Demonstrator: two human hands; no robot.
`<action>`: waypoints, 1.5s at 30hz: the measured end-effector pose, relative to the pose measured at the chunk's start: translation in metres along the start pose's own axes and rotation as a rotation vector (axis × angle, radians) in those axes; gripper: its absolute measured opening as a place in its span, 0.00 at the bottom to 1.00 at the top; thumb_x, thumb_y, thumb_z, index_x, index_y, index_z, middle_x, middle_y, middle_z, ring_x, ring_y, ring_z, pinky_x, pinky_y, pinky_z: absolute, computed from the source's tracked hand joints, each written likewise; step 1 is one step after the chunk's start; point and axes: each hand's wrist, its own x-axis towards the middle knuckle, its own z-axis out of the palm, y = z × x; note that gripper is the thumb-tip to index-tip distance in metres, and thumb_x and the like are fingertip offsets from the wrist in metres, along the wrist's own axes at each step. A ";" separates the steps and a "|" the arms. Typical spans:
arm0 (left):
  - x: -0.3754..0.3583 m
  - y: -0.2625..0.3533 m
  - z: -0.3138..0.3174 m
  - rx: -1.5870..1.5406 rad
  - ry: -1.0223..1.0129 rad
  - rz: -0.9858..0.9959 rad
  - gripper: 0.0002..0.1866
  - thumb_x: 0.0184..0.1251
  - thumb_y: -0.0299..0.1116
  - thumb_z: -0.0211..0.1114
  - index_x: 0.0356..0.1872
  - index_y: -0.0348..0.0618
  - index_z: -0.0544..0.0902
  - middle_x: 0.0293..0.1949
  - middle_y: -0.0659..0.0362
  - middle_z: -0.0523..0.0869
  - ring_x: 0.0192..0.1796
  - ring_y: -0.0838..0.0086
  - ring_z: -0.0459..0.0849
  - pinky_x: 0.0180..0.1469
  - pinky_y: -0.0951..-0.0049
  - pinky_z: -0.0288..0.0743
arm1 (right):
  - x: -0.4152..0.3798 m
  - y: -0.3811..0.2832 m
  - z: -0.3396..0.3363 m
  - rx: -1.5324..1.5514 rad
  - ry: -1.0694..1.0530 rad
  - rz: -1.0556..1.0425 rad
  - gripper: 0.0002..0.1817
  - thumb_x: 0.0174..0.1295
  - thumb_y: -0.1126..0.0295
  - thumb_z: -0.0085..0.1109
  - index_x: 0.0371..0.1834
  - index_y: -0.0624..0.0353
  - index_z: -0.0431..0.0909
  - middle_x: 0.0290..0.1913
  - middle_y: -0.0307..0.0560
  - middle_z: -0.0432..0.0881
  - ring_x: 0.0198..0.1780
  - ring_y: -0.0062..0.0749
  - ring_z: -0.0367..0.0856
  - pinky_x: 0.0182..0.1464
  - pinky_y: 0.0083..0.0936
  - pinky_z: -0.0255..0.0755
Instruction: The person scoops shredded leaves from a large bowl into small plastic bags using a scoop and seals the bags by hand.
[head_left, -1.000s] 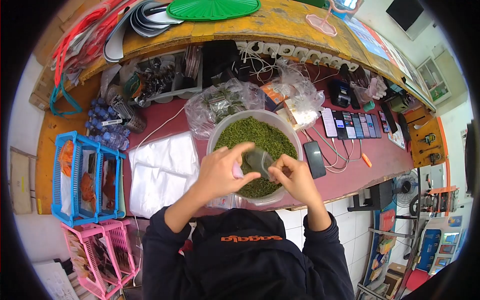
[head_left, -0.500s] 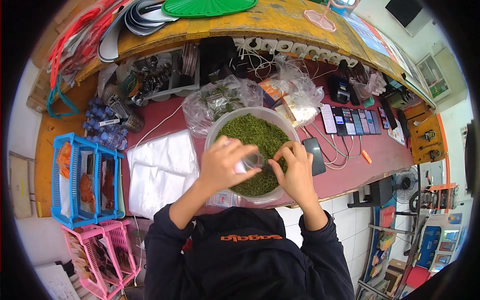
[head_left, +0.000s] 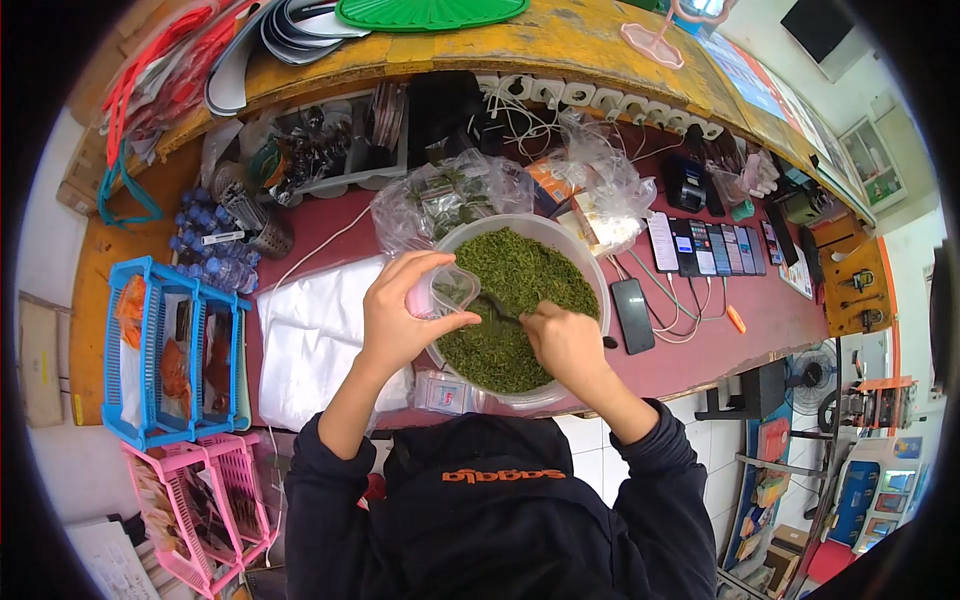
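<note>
A round translucent tub (head_left: 592,265) holds a heap of finely shredded green leaves (head_left: 520,262). Over its left side my left hand (head_left: 395,312) grips a small clear plastic bag (head_left: 455,287), thumb below and fingers above. The bag's mouth is spread and faces right; some green shows in it. My right hand (head_left: 565,345) is closed on a dark spoon (head_left: 500,309) above the leaves, and its tip points at the bag's mouth. The palm hides most of the handle.
A stack of white plastic sheets (head_left: 310,340) lies left of the tub, and a small clear packet (head_left: 443,392) by its front. Crumpled clear bags (head_left: 440,195) sit behind. To the right are a dark phone (head_left: 631,315), cables and a row of phones (head_left: 705,246).
My hands have moved apart over the tub. The left hand has turned, and the bag's mouth now shows wide. The right hand has shifted from pinched fingers near the bag to a grip round the spoon.
</note>
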 end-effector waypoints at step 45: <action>0.011 0.004 0.063 -0.137 0.032 -0.090 0.32 0.35 0.43 0.84 0.47 0.45 0.84 0.43 0.60 0.80 0.45 0.65 0.82 0.48 0.66 0.75 | -0.010 0.006 -0.083 -0.028 0.655 -0.018 0.09 0.46 0.72 0.73 0.32 0.50 0.86 0.31 0.32 0.81 0.24 0.27 0.75 0.27 0.24 0.67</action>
